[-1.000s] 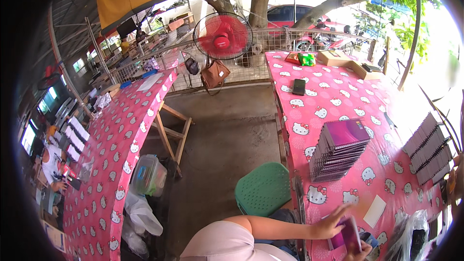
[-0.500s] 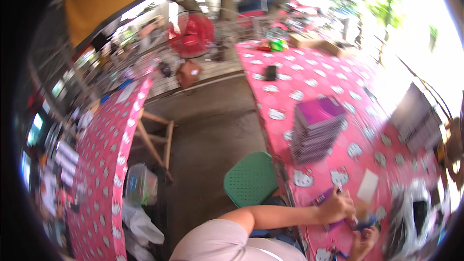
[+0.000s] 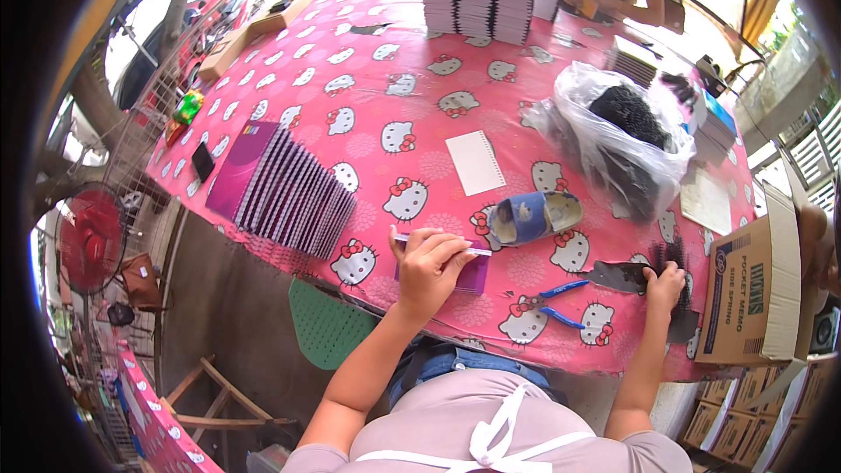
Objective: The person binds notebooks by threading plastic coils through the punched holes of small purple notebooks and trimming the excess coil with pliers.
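A small purple notebook (image 3: 469,273) is pinned near the front edge of a pink cartoon-cat tabletop (image 3: 368,79) by the left hand (image 3: 429,264), whose fingers are closed around a thin white strip (image 3: 438,243) held across the notebook's top. The right hand (image 3: 666,285) is laid on a dark pile of black binding coils (image 3: 674,258) at the right; whether it is clenched on them cannot be told. Blue-handled pliers (image 3: 556,302) are seen lying between the two hands. A blue slipper (image 3: 534,215) rests just beyond the notebook, beside a clear plastic bag (image 3: 613,140) of black coils. A fanned row of purple notebooks (image 3: 285,188) is spread to the left, and a white lined sheet (image 3: 475,162) lies mid-table. A cardboard box (image 3: 745,298) stands at the right edge.
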Action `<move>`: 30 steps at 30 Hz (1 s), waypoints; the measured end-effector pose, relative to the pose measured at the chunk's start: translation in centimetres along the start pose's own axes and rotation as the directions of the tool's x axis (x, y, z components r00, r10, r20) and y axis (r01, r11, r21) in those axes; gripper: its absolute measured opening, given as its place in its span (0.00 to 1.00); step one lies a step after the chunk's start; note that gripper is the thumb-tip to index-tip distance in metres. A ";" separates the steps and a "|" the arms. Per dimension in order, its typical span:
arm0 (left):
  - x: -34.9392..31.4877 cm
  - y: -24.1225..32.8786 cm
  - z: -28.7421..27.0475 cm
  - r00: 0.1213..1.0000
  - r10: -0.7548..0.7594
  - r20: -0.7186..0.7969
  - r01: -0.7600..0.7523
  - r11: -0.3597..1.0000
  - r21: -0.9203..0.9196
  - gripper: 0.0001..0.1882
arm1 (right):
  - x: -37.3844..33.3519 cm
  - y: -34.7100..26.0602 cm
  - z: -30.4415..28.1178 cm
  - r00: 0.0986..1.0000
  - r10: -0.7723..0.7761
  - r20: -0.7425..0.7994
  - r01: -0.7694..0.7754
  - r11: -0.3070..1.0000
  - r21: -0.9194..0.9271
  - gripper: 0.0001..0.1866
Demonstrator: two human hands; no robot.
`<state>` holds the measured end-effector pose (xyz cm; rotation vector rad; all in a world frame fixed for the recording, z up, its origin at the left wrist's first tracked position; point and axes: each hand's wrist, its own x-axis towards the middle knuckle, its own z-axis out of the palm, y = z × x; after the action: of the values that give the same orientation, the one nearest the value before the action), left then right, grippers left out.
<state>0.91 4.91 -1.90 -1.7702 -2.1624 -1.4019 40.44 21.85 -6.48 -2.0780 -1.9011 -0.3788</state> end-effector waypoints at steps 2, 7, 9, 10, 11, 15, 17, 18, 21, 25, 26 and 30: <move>-0.5 -0.1 -0.2 0.998 -0.061 0.026 0.061 0.998 -0.031 0.07 | 0.1 1.5 0.9 0.990 -0.009 0.144 0.000 0.998 0.059 0.15; -0.8 0.0 -0.7 0.999 -0.030 0.014 0.030 0.999 0.015 0.07 | 1.0 0.2 -1.0 0.985 -0.043 0.167 0.032 0.997 0.070 0.14; -0.4 0.3 -0.9 1.000 -0.008 0.018 0.008 1.000 0.002 0.07 | 1.3 -0.6 -0.8 0.990 -0.013 0.143 0.000 0.996 0.091 0.13; -0.4 0.1 -0.9 1.000 -0.012 0.017 0.012 1.000 -0.025 0.07 | 1.1 -1.2 -0.9 0.996 -0.019 0.093 0.007 0.991 0.136 0.12; -0.6 -0.3 -0.7 1.000 -0.027 0.010 0.028 0.998 -0.053 0.07 | 1.0 -2.1 -1.1 0.998 -0.036 0.042 0.028 0.984 0.177 0.12; -0.2 -0.1 -1.1 0.998 0.055 0.002 -0.055 0.998 -0.028 0.10 | -1.1 -9.0 -3.7 0.935 -0.343 -0.093 0.348 0.829 0.439 0.13; -0.1 -0.3 -0.8 0.999 0.032 0.005 -0.031 0.997 -0.069 0.10 | -2.8 -13.5 -3.6 0.878 -0.478 -0.032 0.373 0.640 0.672 0.15; 0.1 -0.3 -0.8 1.000 0.024 0.006 -0.023 0.996 -0.091 0.10 | -3.6 -15.3 -3.7 0.861 -0.509 -0.004 0.330 0.553 0.765 0.15; -0.3 -0.5 -1.1 0.999 0.024 0.021 -0.023 0.999 -0.041 0.09 | -5.8 -20.3 -7.5 0.722 -0.691 -0.036 0.294 0.260 0.920 0.15; -0.2 -0.1 -0.8 1.000 -0.009 0.020 0.009 0.999 -0.037 0.07 | -6.8 -22.5 -8.3 0.742 -0.669 0.025 0.150 0.202 0.968 0.15; -0.3 0.0 -0.9 1.000 -0.009 0.016 0.010 0.999 -0.037 0.07 | -6.7 -22.6 -8.2 0.758 -0.652 0.001 0.179 0.210 0.961 0.14; -0.5 0.0 -1.1 1.000 -0.020 0.017 0.020 0.999 -0.026 0.07 | -5.4 -22.6 -8.1 0.754 -0.654 -0.056 0.256 0.214 0.943 0.13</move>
<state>0.50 3.83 -1.51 -1.7803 -2.1860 -1.4317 17.48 15.58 -0.20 -0.7533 -2.1170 0.9067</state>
